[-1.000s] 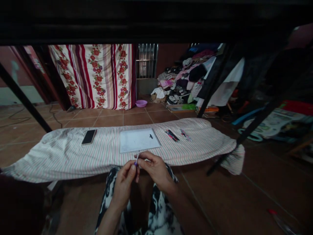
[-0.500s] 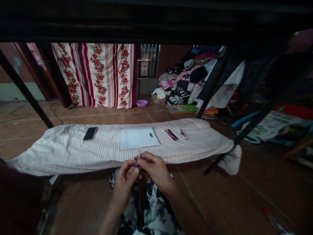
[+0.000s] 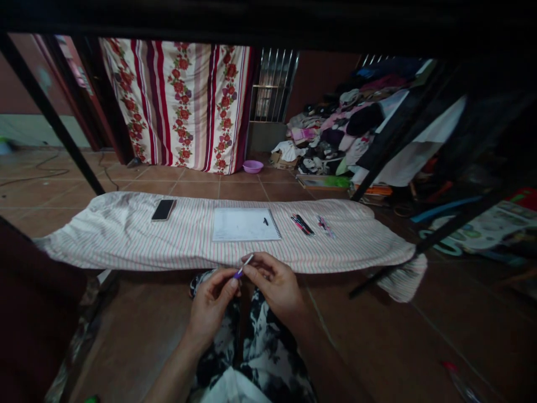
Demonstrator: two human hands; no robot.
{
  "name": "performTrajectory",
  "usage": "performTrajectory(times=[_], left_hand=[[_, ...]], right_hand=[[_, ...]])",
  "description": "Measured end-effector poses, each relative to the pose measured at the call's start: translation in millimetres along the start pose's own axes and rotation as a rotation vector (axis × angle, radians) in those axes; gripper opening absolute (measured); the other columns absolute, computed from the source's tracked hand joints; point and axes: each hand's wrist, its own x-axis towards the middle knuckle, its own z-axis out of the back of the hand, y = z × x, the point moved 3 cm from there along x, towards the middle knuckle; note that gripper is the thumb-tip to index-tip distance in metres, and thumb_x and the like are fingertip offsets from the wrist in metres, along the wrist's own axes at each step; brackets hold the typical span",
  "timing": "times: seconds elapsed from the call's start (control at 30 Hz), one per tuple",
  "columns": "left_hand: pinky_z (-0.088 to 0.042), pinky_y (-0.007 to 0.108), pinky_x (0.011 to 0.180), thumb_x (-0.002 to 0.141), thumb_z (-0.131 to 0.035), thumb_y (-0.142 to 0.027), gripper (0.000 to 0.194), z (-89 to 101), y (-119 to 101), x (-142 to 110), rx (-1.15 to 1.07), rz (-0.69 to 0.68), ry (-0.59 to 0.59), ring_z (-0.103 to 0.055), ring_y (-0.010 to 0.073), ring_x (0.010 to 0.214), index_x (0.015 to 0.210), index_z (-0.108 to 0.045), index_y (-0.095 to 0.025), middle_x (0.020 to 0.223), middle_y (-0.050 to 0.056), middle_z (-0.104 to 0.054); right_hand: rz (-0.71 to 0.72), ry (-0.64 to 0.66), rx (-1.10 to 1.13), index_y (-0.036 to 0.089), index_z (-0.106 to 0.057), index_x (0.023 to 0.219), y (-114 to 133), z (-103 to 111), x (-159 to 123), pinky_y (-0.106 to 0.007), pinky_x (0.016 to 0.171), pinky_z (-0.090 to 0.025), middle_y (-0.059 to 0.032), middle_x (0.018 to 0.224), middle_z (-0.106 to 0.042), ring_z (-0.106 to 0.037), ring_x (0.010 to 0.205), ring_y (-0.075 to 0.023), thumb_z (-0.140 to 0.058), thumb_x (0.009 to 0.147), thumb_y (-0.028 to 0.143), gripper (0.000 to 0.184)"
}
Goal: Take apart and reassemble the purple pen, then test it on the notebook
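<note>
Between my two hands, just in front of the bench's near edge, is a slim purple-and-white pen (image 3: 238, 274). My left hand (image 3: 213, 301) is closed, thumb and fingers pinching the purple end. My right hand (image 3: 274, 282) pinches the pale shaft, its tip pointing up and to the right. Fingers hide part of the pen. Beyond my hands lies a white spiral notebook (image 3: 239, 226), with a small black piece (image 3: 265, 221), perhaps a pen cap, on it. Several pens (image 3: 302, 225) lie to its right, beside a second small group of pens (image 3: 325, 226).
A striped cloth (image 3: 126, 240) covers the low bench, and a dark phone (image 3: 163, 210) lies on its left part. Dark metal bars (image 3: 54, 117) slant down on both sides. Behind are a purple basin (image 3: 253, 167), a floral curtain (image 3: 193, 106) and a heap of clothes (image 3: 335, 123).
The pen has tilted from nearly upright to leaning right, and more of its pale shaft shows. Both hands keep their pinch. The camera view has tipped further down.
</note>
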Motion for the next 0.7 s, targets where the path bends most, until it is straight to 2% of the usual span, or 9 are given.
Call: performTrajectory(times=[0.33, 0.43, 0.6, 0.7], left_hand=[[-0.042, 0.024, 0.063, 0.076, -0.062, -0.034, 0.018, -3.4, 3.2, -3.7, 0.003, -0.042, 0.015, -0.053, 0.0148, 0.066, 0.084, -0.07, -0.02, 0.068, 0.0, -0.056], [-0.043, 0.024, 0.065, 0.073, -0.064, -0.033, 0.018, -1.7, 7.8, -3.9, -0.009, -0.009, 0.007, -0.054, 0.0152, 0.068, 0.083, -0.07, -0.019, 0.069, 0.0, -0.058], [-0.044, 0.025, 0.067, 0.072, -0.066, -0.032, 0.018, 2.6, 12.7, -3.1, -0.055, 0.04, -0.006, -0.056, 0.0155, 0.071, 0.084, -0.07, -0.019, 0.075, 0.001, -0.062], [-0.044, 0.024, 0.067, 0.073, -0.066, -0.031, 0.017, 4.4, 13.8, -3.5, -0.03, 0.048, -0.006, -0.056, 0.0147, 0.071, 0.085, -0.07, -0.02, 0.075, 0.001, -0.063]], right_hand=[[0.144, 0.016, -0.234, 0.017, -0.062, 0.068, 7.6, 4.9, -2.6, -0.022, 0.058, -0.043, -0.0004, 0.067, -0.059, -0.056, 0.065, -0.0125, -0.059, 0.076, 0.026, 0.013], [0.11, 0.011, -0.217, 0.017, -0.061, 0.069, 4.8, 3.1, -4.4, -0.02, 0.057, -0.044, 0.0003, 0.067, -0.059, -0.056, 0.063, -0.0116, -0.058, 0.076, 0.025, 0.011], [-0.013, 0.03, -0.063, 0.018, -0.061, 0.078, -0.7, 1.6, -6.5, -0.02, 0.061, -0.048, 0.0007, 0.071, -0.064, -0.061, 0.066, -0.0121, -0.056, 0.078, 0.028, 0.011], [-0.028, 0.041, -0.065, 0.019, -0.061, 0.08, 1.0, 2.4, -6.0, -0.02, 0.062, -0.049, 0.0007, 0.073, -0.066, -0.063, 0.068, -0.0121, -0.055, 0.08, 0.027, 0.01]])
